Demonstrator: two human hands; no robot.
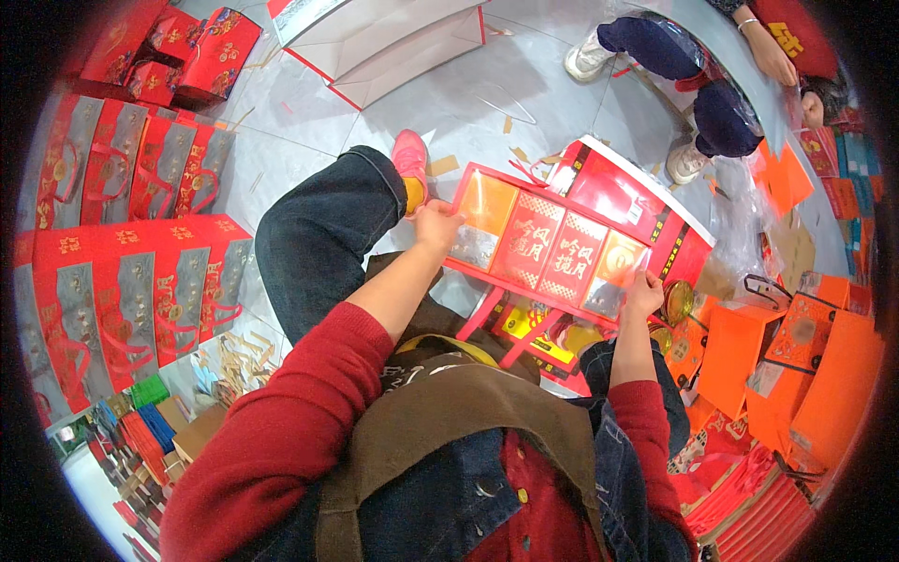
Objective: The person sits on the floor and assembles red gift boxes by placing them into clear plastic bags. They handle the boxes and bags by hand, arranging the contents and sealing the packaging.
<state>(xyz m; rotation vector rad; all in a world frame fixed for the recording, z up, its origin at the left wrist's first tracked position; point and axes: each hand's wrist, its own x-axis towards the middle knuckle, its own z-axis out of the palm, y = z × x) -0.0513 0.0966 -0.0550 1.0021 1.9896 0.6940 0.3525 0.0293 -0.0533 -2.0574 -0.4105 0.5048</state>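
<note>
Stretched between my two hands is a long red gift box tray [490, 276], tilted, with several square packs in a row. The two middle packs [535, 242] are red with pale patterning; the end packs are orange and silver under a shiny cover. My left hand [437, 227] grips the left end, and my right hand [642, 294] pinches the right end. Beneath the tray is a red stool [480, 314], partly hidden. Behind it lies a larger red box [618, 195] with a white edge. A yellow-and-red pack [534, 328] shows under the tray, mostly covered.
Red gift bags [122, 300] stand in rows at left. A large white-lined bag [393, 51] is ahead. Orange boxes [740, 351] crowd the right, beside gold tins [679, 302]. Another person's legs [670, 56] are at the far right. Cardboard scraps [442, 166] litter the floor.
</note>
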